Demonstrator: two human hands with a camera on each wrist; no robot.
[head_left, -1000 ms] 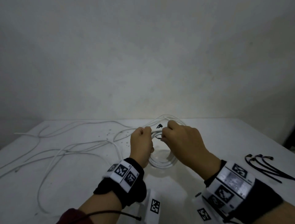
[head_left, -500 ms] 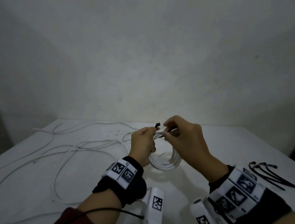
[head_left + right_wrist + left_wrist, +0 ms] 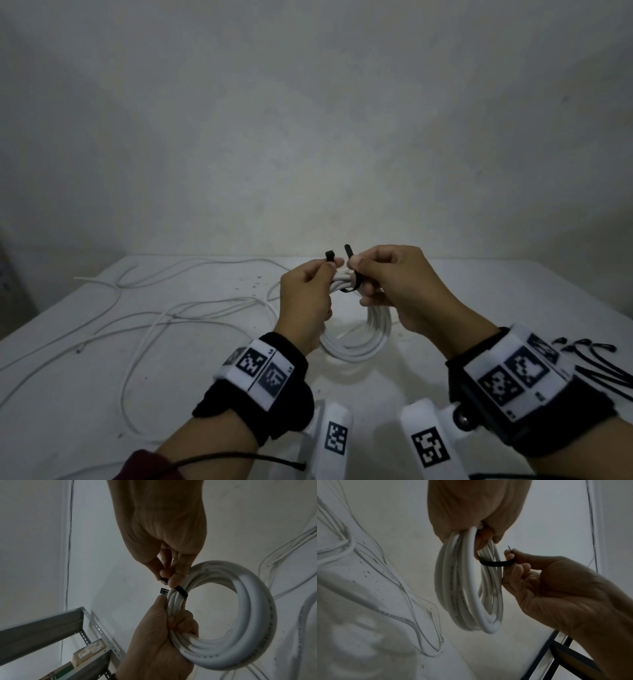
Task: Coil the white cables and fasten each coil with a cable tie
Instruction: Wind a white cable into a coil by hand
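Observation:
A coil of white cable (image 3: 359,342) hangs upright above the table between my hands. My left hand (image 3: 329,270) grips the top of the coil (image 3: 240,615), fingers curled round the bundle. A black cable tie (image 3: 349,289) loops under the bundle beside that grip. Its head (image 3: 163,590) sticks up just above my left thumb. My right hand (image 3: 356,263) pinches the tie's tail between thumb and forefinger. The left wrist view shows the tie (image 3: 494,563) crossing the strands of the coil (image 3: 462,588), its two ends apart.
Loose white cables (image 3: 154,318) sprawl over the left half of the white table (image 3: 102,394). Several spare black cable ties (image 3: 599,363) lie at the right edge. A metal shelf frame (image 3: 51,626) stands beside the table. A bare wall rises behind.
Both hands have raised the coil from the table to an upright hang. The tie's two ends now stand up between the hands, with the right fingers pinching the tail.

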